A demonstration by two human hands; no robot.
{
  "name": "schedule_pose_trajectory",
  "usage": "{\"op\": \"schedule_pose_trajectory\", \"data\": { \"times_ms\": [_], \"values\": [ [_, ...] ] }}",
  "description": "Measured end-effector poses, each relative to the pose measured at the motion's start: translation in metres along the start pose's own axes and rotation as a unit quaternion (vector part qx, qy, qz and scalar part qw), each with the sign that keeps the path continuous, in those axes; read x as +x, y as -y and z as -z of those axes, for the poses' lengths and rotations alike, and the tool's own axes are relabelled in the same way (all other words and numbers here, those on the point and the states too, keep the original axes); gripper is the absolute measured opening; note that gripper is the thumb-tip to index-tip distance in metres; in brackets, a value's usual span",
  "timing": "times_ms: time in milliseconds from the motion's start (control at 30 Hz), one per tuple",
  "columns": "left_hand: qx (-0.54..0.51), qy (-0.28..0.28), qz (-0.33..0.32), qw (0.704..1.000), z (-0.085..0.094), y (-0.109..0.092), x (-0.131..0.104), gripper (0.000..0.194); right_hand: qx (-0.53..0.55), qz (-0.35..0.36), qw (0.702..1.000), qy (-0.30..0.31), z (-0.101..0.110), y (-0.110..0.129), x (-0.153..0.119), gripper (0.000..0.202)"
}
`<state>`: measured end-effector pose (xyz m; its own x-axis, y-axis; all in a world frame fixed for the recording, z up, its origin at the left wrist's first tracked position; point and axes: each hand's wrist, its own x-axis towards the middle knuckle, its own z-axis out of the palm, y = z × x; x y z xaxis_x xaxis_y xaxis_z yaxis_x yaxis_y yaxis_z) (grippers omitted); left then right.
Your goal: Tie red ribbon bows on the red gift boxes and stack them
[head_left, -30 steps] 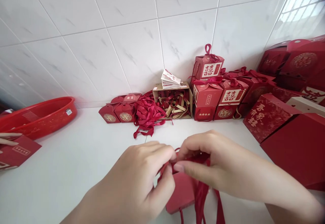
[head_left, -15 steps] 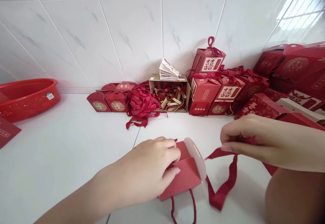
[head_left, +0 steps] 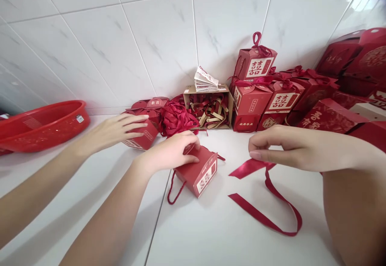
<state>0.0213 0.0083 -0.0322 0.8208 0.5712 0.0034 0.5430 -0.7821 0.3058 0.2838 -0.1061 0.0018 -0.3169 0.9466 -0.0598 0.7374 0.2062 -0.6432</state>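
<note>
My left hand (head_left: 173,149) grips the closed top of a red gift box (head_left: 193,175) on the white tiled surface. The box has a white label on its front and dark red cord handles (head_left: 173,195) at its sides. Thumb and fingers pinch near its top flaps. To the right, my right hand (head_left: 280,147) pinches a dark red ribbon (head_left: 283,225) between thumb and fingers. The ribbon loops down onto the surface, with two cut ends pointing towards the box. Another person's hand (head_left: 123,131), spread out, is on a red box (head_left: 144,137) at the left.
Near the wall lie a ribbon heap (head_left: 177,117) and an open carton (head_left: 187,105) of ribbon strips, with folded paper (head_left: 205,79) on top. Ribbon-tied boxes (head_left: 256,64) are stacked to its right, more boxes (head_left: 343,56) beyond. A red basin (head_left: 60,125) stands at left.
The box under my left hand has turned, its top is now closed and its label faces forward. My right hand moved slightly left with the ribbon. Another person's hand has come in from the left.
</note>
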Motion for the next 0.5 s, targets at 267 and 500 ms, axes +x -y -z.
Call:
{"op": "schedule_pose_trajectory", "data": {
  "times_ms": [267,500],
  "values": [
    [0.002,-0.009,-0.009,1.0,0.006,0.001,0.004,0.014,0.043,-0.063,0.996,0.038,-0.022,-0.006,0.031,0.028],
    [0.003,-0.005,0.001,1.0,0.006,-0.001,0.002,0.014,0.046,-0.074,0.995,0.048,-0.028,-0.006,0.037,0.03]
  ]
}}
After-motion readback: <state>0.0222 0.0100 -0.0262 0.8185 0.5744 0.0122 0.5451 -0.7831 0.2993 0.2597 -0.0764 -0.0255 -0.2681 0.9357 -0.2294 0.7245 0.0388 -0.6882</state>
